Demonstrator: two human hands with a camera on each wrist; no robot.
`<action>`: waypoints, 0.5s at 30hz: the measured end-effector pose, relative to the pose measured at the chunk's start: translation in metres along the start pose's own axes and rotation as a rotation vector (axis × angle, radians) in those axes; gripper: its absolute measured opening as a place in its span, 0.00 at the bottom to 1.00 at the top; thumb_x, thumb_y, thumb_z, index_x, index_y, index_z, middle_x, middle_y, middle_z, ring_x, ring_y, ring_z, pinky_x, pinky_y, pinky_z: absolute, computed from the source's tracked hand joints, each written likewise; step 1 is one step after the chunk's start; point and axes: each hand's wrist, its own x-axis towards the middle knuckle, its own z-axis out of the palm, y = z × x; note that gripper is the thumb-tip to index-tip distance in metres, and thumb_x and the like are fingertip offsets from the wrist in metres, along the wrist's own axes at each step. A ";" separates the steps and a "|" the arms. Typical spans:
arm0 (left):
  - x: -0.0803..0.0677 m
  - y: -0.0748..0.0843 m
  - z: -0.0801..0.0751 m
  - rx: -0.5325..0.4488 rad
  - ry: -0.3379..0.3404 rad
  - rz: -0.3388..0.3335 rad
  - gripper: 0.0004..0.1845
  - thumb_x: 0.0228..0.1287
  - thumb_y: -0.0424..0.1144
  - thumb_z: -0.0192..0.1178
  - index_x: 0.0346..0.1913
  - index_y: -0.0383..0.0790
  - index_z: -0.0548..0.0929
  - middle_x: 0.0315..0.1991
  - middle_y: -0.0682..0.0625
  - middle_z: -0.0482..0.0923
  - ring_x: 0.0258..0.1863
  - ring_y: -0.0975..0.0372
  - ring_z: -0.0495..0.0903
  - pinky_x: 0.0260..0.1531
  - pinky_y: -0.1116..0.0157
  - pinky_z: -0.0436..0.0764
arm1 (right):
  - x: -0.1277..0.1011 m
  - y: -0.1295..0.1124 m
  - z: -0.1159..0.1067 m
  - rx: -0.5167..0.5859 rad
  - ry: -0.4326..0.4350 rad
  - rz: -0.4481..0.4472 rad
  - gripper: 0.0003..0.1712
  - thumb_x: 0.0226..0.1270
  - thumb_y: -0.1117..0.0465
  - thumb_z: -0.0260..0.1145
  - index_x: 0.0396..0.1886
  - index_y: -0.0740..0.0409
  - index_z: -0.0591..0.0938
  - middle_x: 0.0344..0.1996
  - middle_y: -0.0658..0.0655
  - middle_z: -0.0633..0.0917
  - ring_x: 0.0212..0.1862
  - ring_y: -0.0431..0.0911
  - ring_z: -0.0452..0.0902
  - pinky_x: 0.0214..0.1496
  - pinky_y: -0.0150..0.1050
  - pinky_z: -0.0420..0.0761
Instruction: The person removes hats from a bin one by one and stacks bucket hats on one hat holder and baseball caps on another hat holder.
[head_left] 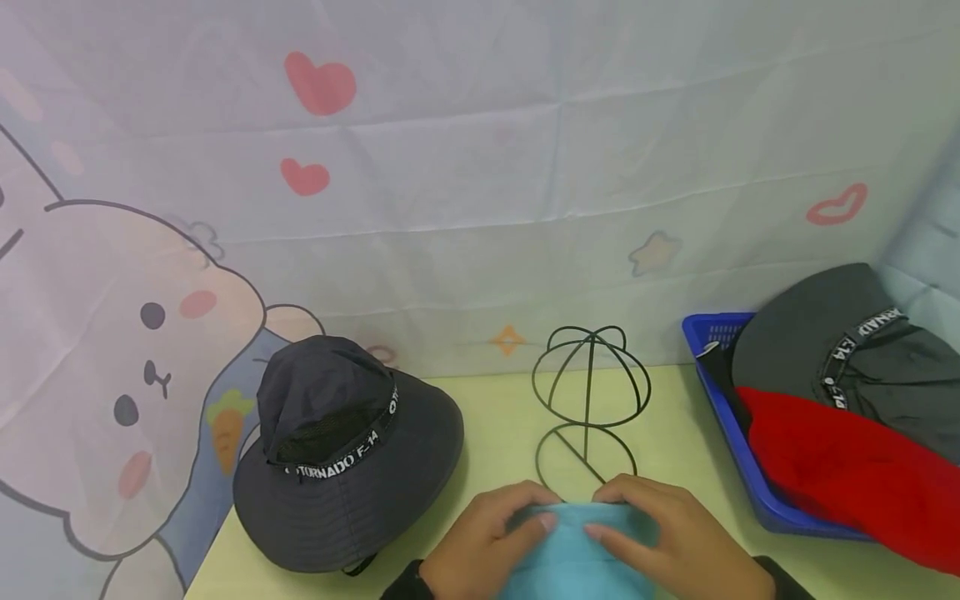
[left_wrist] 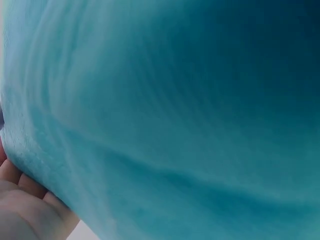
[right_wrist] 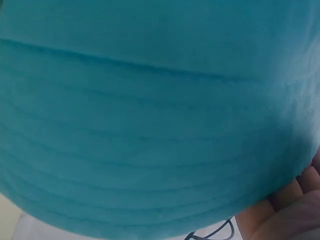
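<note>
A light-blue fabric hat point(head_left: 573, 562) is at the front edge of the head view, its lower part out of frame. My left hand point(head_left: 483, 542) grips its left side, thumb on the near face and fingers over the far edge. On the other side my right hand point(head_left: 675, 533) pinches it the same way. Rows of stitching run along the hat's brim point(right_wrist: 140, 150) in the right wrist view. Smooth blue cloth point(left_wrist: 150, 125) fills most of the left wrist view. Just beyond the hands stands a black wire hat stand point(head_left: 587, 426), its base partly hidden by them.
A dark grey bucket hat point(head_left: 420, 433) with a lettered band sits at the left of the yellow table point(head_left: 487, 417). At the right, a blue basket point(head_left: 731, 458) holds a grey hat point(head_left: 795, 333) and a red one point(head_left: 840, 467). A printed cloth point(head_left: 465, 183) hangs behind.
</note>
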 end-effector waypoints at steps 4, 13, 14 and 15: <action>0.000 0.000 -0.002 0.001 0.027 -0.017 0.12 0.78 0.48 0.53 0.52 0.51 0.83 0.47 0.53 0.84 0.44 0.70 0.79 0.51 0.71 0.77 | 0.001 0.000 -0.001 -0.037 0.031 -0.005 0.13 0.64 0.57 0.74 0.44 0.38 0.81 0.36 0.34 0.83 0.37 0.28 0.77 0.39 0.30 0.82; -0.002 -0.002 -0.005 -0.044 0.089 0.051 0.11 0.78 0.42 0.52 0.52 0.44 0.83 0.49 0.44 0.84 0.47 0.68 0.78 0.53 0.70 0.77 | 0.002 0.001 -0.007 -0.014 0.050 0.061 0.14 0.65 0.56 0.74 0.46 0.36 0.81 0.37 0.35 0.83 0.39 0.30 0.77 0.41 0.30 0.81; -0.002 -0.002 -0.006 -0.069 0.087 0.060 0.11 0.79 0.41 0.52 0.53 0.42 0.83 0.49 0.43 0.84 0.48 0.68 0.78 0.54 0.70 0.77 | 0.002 0.001 -0.007 -0.008 0.046 0.071 0.14 0.65 0.56 0.73 0.47 0.36 0.81 0.38 0.35 0.84 0.39 0.30 0.77 0.42 0.30 0.81; -0.002 -0.003 -0.007 -0.097 0.085 0.067 0.11 0.79 0.40 0.52 0.53 0.41 0.82 0.50 0.41 0.83 0.49 0.67 0.78 0.54 0.70 0.77 | 0.002 0.002 -0.008 -0.003 0.042 0.081 0.14 0.65 0.56 0.73 0.48 0.37 0.81 0.38 0.35 0.84 0.40 0.31 0.78 0.42 0.30 0.81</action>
